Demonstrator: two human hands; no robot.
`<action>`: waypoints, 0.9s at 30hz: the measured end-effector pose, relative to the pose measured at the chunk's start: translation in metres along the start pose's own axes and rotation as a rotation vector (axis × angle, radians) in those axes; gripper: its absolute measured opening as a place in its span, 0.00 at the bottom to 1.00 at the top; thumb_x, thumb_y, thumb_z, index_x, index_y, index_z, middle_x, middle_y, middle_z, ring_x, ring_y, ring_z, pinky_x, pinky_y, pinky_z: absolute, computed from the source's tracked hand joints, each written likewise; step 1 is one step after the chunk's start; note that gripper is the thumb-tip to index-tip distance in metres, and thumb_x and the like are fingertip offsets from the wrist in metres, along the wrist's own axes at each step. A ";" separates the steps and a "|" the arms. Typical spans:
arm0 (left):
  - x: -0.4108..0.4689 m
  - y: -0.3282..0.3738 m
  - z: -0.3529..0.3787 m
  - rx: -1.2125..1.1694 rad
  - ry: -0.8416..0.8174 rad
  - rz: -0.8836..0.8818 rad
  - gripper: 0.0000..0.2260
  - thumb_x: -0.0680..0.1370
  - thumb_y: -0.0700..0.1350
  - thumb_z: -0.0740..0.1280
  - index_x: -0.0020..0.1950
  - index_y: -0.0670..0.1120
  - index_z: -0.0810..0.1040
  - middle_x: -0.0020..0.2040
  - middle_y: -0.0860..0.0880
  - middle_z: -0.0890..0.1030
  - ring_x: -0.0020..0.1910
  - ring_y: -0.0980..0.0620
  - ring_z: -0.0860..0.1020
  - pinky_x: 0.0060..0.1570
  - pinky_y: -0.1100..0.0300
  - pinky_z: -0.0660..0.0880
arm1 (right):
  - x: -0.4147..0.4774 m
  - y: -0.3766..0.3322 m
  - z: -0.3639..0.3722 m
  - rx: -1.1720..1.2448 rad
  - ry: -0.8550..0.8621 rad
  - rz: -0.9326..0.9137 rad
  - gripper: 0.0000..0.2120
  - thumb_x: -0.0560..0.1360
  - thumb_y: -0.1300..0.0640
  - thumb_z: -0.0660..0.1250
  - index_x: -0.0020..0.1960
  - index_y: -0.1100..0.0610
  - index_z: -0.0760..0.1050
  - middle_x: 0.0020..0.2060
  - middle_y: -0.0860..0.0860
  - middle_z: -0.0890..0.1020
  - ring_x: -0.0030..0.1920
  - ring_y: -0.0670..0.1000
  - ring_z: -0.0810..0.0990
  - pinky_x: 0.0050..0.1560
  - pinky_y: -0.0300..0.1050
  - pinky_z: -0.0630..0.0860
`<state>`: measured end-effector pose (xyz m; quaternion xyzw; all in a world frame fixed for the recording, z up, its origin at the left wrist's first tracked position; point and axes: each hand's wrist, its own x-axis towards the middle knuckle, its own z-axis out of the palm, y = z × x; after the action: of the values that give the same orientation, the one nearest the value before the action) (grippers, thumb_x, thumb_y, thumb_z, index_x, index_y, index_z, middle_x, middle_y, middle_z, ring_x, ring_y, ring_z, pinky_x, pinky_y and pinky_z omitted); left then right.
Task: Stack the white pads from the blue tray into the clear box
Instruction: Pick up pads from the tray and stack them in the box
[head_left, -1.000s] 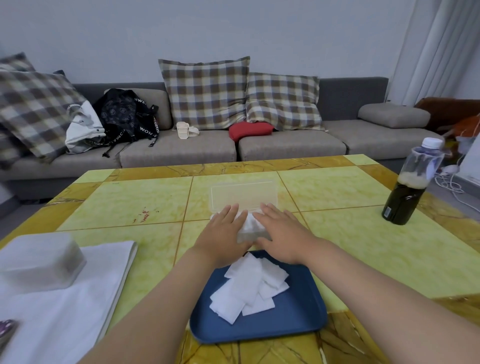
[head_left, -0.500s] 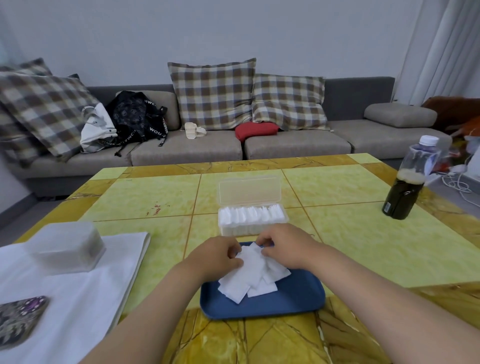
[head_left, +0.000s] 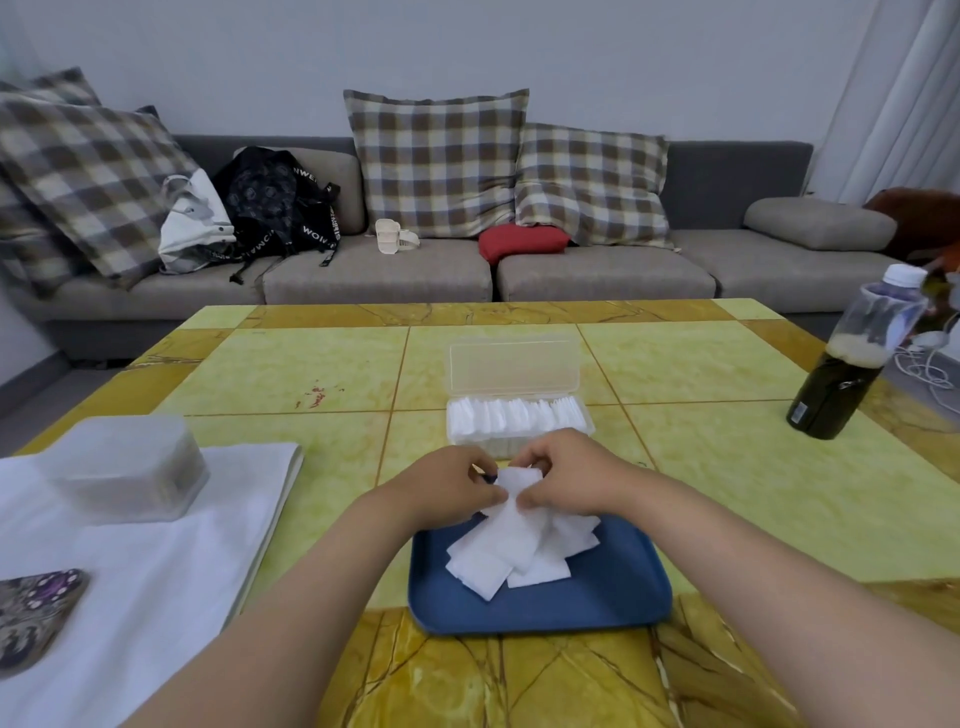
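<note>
Pinching one pad (head_left: 515, 486) between them, both hands meet over the far edge of the tray (head_left: 613, 597) in the head view. The left hand (head_left: 452, 488) has its fingers curled, thumb and fingertips closed on the pad's left edge. The right hand (head_left: 566, 475) is curled the same way, thumb and forefinger nipping the right edge. The pad hangs crumpled, its lower end touching the loose pads (head_left: 493, 564) that lie overlapped in the tray's far half, with one corner pointing towards 7 o'clock. The tray's near half shows bare blue up to its rounded rim.

From the tray, the box (head_left: 519, 415) sits at 12 o'clock, its near wall just beyond the knuckles and apart from the tray. Its lid (head_left: 514, 366) stands upright along the far side, so the top is open towards the hands. A row of pads on edge fills it from wall to wall.

At 2 o'clock a bottle (head_left: 841, 384) stands well apart, near the right edge of the table (head_left: 753, 493), with a wide stretch of tabletop between it and the tray. At 9 o'clock a white cloth (head_left: 166, 571) covers the left side, its folded edge near the left forearm. A grey tub (head_left: 124, 467) and a patterned case (head_left: 36, 613) rest on it. A sofa (head_left: 374, 275) runs behind the table's far edge.
</note>
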<state>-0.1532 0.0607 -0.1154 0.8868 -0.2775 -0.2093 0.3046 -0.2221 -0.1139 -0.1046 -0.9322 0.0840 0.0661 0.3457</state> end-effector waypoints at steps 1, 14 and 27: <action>0.000 0.001 0.000 -0.033 0.010 0.003 0.11 0.76 0.53 0.71 0.54 0.49 0.78 0.45 0.53 0.80 0.40 0.56 0.77 0.41 0.63 0.72 | -0.001 0.001 -0.002 0.079 0.010 0.016 0.09 0.70 0.58 0.78 0.49 0.55 0.83 0.39 0.47 0.81 0.38 0.46 0.78 0.41 0.39 0.75; -0.009 0.018 -0.010 -0.733 0.110 -0.075 0.11 0.80 0.45 0.69 0.58 0.40 0.79 0.48 0.40 0.86 0.40 0.50 0.86 0.42 0.59 0.81 | -0.012 -0.008 -0.019 0.506 0.005 0.129 0.14 0.74 0.45 0.74 0.50 0.55 0.81 0.46 0.51 0.87 0.37 0.48 0.83 0.34 0.42 0.68; -0.008 0.007 -0.010 -0.760 0.218 -0.192 0.08 0.80 0.39 0.68 0.59 0.43 0.76 0.46 0.42 0.86 0.38 0.49 0.86 0.39 0.59 0.83 | -0.009 -0.014 0.008 -0.143 -0.123 -0.005 0.10 0.67 0.56 0.80 0.46 0.53 0.81 0.37 0.45 0.79 0.38 0.45 0.77 0.41 0.40 0.75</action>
<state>-0.1561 0.0649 -0.1015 0.7500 -0.0623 -0.2290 0.6174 -0.2285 -0.0969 -0.1001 -0.9490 0.0554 0.1280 0.2828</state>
